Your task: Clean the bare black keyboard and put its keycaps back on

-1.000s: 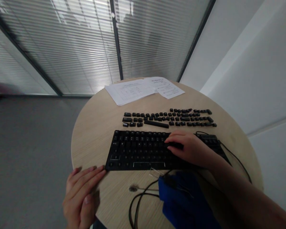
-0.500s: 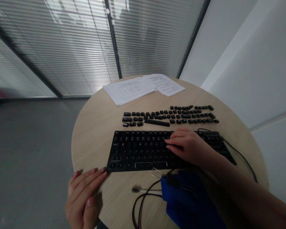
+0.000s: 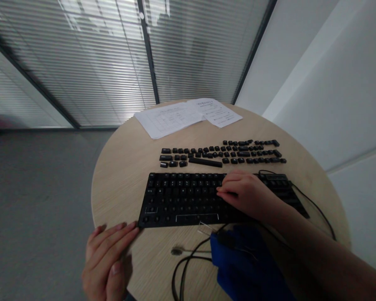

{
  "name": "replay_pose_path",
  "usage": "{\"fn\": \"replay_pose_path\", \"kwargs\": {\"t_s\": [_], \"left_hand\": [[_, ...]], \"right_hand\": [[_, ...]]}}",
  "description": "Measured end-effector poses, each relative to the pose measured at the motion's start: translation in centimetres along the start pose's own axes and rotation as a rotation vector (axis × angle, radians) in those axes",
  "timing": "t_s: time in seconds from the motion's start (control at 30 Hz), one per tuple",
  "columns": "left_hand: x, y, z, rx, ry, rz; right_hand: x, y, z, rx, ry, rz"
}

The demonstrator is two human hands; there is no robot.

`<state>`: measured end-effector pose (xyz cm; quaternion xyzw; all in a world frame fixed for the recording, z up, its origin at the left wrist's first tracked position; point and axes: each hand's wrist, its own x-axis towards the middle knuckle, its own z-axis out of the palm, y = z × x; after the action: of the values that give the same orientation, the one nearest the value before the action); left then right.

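Observation:
A black keyboard (image 3: pixel 188 200) lies on the round wooden table (image 3: pixel 113 184), with keycaps on its upper rows and bare key stems lower down. My right hand (image 3: pixel 242 190) is over its middle, thumb and forefinger pinched at an upper row; whatever is between the fingertips is hidden. At the keyboard's lower left corner, my left hand (image 3: pixel 109 259) lies with fingers stretched out, fingertips touching the corner. Behind the keyboard, loose black keycaps (image 3: pixel 244 154) stand in rows, with a long space bar (image 3: pixel 205 162) among them.
Printed papers (image 3: pixel 188 117) lie at the table's far edge. In front of the keyboard are a blue cloth (image 3: pixel 247 259), a small round brush (image 3: pixel 176 251), a wire tool (image 3: pixel 205 228) and a looped black cable (image 3: pixel 183 271). Blinds and a white wall stand behind.
The view has shifted slightly. My right fingertips have closed together a little lower on the keyboard's upper rows. My left hand stays at the corner.

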<state>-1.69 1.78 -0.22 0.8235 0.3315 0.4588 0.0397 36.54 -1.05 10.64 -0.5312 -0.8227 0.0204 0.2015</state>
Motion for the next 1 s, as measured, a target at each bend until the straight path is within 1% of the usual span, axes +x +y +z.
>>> {"fn": "replay_pose_path", "kwargs": {"t_s": [0.1, 0.17, 0.23, 0.3, 0.37, 0.47, 0.57, 0.63, 0.7, 0.8, 0.9, 1.0], "left_hand": [[-0.1, -0.2, 0.1, -0.017, 0.023, 0.026], [-0.2, -0.5, 0.1, -0.026, 0.033, 0.045], [-0.2, -0.7, 0.1, -0.028, 0.029, 0.045], [-0.3, -0.8, 0.2, -0.026, 0.027, 0.041], [-0.3, -0.8, 0.3, -0.021, 0.028, 0.036], [-0.3, -0.7, 0.4, -0.017, 0.037, 0.034], [-0.3, -0.8, 0.4, -0.019, 0.037, 0.043], [-0.4, -1.0, 0.3, -0.016, 0.028, 0.051], [-0.4, -1.2, 0.3, -0.009, 0.01, 0.041], [-0.4, -1.4, 0.3, -0.004, 0.015, 0.063], [-0.4, -1.4, 0.4, -0.01, 0.035, 0.091], [-0.5, -1.1, 0.5, -0.017, 0.036, 0.045]], "right_hand": [[-0.1, 0.4, 0.3, -0.024, -0.02, 0.015], [-0.2, 0.7, 0.4, 0.009, -0.023, 0.015], [-0.5, 1.1, 0.3, 0.074, -0.004, -0.018], [-0.8, 1.5, -0.2, 0.11, 0.074, -0.042], [-1.0, 1.9, -0.8, 0.087, 0.217, -0.022], [-1.3, 2.6, -1.6, 0.003, 0.432, 0.049], [-1.6, 3.4, -2.3, -0.063, 0.538, 0.098], [-1.7, 3.9, -2.9, -0.105, 0.557, 0.127], [-1.4, 4.5, -3.6, -0.156, 0.494, 0.162], [-0.1, 6.3, -4.9, -0.261, 0.27, 0.22], [2.4, 9.0, -5.8, -0.324, 0.082, 0.312], [5.7, 12.0, -5.6, -0.308, -0.043, 0.403]]}}
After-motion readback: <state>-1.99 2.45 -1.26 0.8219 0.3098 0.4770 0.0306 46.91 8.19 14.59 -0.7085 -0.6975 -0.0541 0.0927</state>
